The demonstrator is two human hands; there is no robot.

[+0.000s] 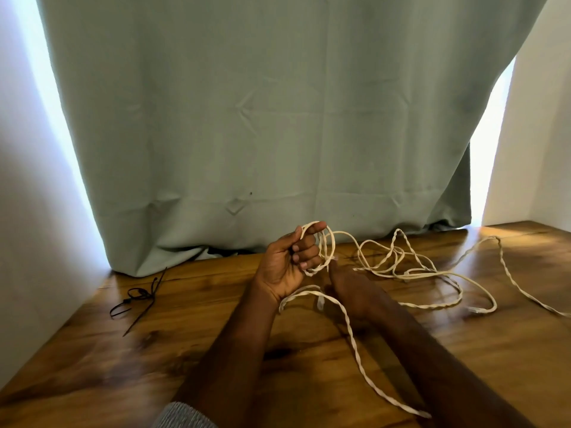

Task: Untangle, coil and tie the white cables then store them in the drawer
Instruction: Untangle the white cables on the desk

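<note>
We see the left hand (285,264), fingers curled shut around small loops of the white twisted cable (401,267), whose loose tangle sprawls toward three o'clock on the wooden table (92,366) (right hand (349,288) grip: cannot tell).

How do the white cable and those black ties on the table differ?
The white cable is long, twisted and sprawls right; the black ties are short, thin and bunched left. The left hand holds loops of cable; the ties lie untouched. Both rest on the wooden table.
</note>
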